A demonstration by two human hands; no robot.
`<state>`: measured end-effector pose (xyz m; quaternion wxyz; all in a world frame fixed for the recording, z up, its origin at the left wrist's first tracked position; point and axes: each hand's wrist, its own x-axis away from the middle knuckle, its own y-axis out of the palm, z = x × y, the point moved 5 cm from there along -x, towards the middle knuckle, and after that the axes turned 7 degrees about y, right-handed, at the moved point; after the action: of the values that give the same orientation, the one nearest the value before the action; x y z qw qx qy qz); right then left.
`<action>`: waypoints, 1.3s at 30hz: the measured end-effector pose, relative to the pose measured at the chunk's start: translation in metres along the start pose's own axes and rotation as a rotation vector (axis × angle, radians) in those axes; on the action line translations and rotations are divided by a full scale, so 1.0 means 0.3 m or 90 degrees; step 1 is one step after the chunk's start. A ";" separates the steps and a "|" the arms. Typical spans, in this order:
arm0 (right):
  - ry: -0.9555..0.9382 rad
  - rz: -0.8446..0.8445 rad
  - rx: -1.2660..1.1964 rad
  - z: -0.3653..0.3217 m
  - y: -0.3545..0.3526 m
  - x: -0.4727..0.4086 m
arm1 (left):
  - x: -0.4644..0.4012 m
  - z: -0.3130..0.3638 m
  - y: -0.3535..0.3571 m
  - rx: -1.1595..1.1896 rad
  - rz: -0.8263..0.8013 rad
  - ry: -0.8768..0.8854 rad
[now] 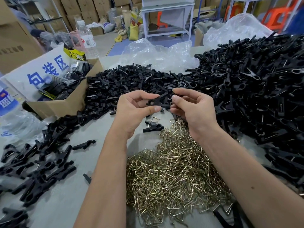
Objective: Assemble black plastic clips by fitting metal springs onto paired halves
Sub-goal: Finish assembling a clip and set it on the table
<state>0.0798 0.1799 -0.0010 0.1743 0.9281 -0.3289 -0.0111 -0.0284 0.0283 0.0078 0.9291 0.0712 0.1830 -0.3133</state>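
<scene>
Closest in, a heap of brass-coloured wire springs [174, 175] spreads across the grey table [65, 203] between the two forearms. To the left of it lies a scatter of black clips [41, 167], and one lone clip [152, 126] sits just beyond the springs, under the hands. Up above that, both hands meet over the table: the left hand [133, 111] pinches a black clip half [158, 102] between thumb and curled fingers, ring end toward the palm. The right hand [190, 107] has its fingers curled on the other end of the same piece; there may be a spring at its fingertips, but the view is too dark to be sure. Behind the hands runs a long pile of loose halves [131, 83], and to the right a much bigger mound of black clips [256, 89]. Further left, an open cardboard box [65, 102] holds a white sign with blue Chinese characters [47, 69] and a yellow-black "PRO TAPE" label [76, 55]. Crumpled clear plastic [158, 53] lies beyond, with a water bottle [86, 37] behind the box and stacked cartons [79, 9] against the back.
</scene>
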 end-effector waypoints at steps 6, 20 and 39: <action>0.015 0.005 0.076 0.012 0.000 -0.004 | -0.001 -0.005 0.002 0.013 -0.006 -0.001; 0.041 -0.010 0.054 0.024 0.001 -0.007 | -0.003 -0.014 0.013 0.009 -0.017 -0.022; 0.065 0.039 -0.005 0.035 0.011 0.013 | 0.001 -0.008 0.029 -0.002 -0.019 0.004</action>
<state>0.0795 0.1717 -0.0092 0.1944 0.9162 -0.3481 0.0405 -0.0236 0.0357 0.0057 0.9239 0.0680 0.1876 -0.3265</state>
